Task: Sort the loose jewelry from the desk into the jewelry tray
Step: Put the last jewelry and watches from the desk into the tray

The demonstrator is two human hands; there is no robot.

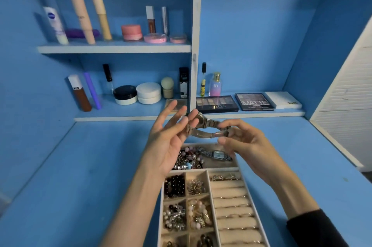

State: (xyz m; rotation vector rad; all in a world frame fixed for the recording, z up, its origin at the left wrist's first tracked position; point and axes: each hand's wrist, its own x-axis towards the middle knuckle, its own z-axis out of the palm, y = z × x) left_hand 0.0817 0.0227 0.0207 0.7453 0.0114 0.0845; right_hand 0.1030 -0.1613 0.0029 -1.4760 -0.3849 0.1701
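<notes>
A metal-band wristwatch (203, 126) is held up between both hands, above the far end of the jewelry tray (263, 224). The right hand (247, 144) is pinched shut on the clasp end of the band, and the case end is propped against the fingers of the left hand (169, 136), which are spread rather than closed, so it's more of a support than a grip. Just below, at 6 o'clock from the watch, the tray's long top compartment already holds a silver watch (216, 155) beside a pile of beaded bracelets (188, 159). Looks like the watch step is in hand. Next, the watch probably needs lowering into that compartment, laid beside the silver one. The blue desk (80, 166) around the tray looks bare.
</notes>
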